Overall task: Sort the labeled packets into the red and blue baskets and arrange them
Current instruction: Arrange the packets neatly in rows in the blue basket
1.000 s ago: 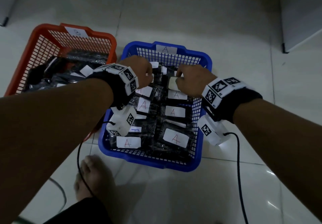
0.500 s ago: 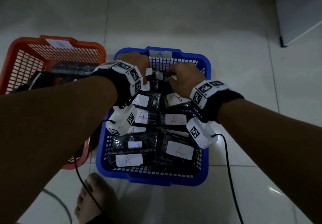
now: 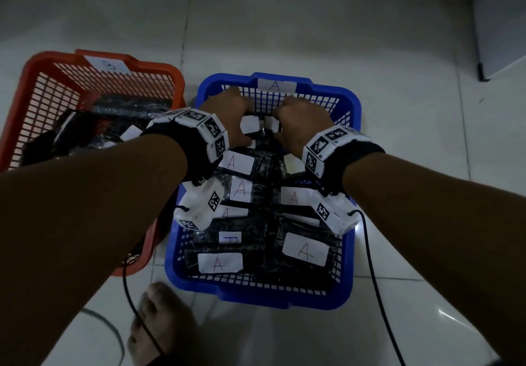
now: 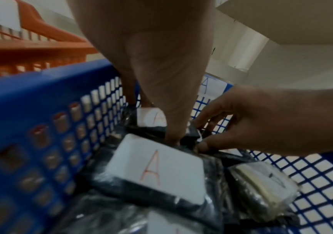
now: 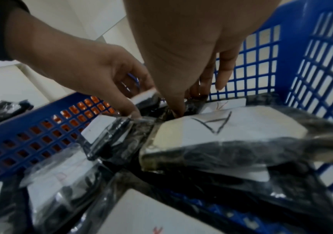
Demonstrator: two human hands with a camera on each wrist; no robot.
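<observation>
Working at the upper centre of the frame, left hand (image 3: pixel 227 117) and right hand (image 3: pixel 301 122) pinch black plastic-wrapped packets (image 3: pixel 263 135) against the blue mesh basket's (image 3: pixel 348 277) far wall; fingers (image 4: pixel 173 136) curled, clamped; packets directly beneath, between both hands; red mesh basket (image 3: pixel 31 86) left.

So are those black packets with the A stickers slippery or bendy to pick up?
Probably slippery: the packets are wrapped in shiny, crinkly plastic. They look fairly stiff, since the one propped up in the blue basket stays flat instead of sagging.
</observation>
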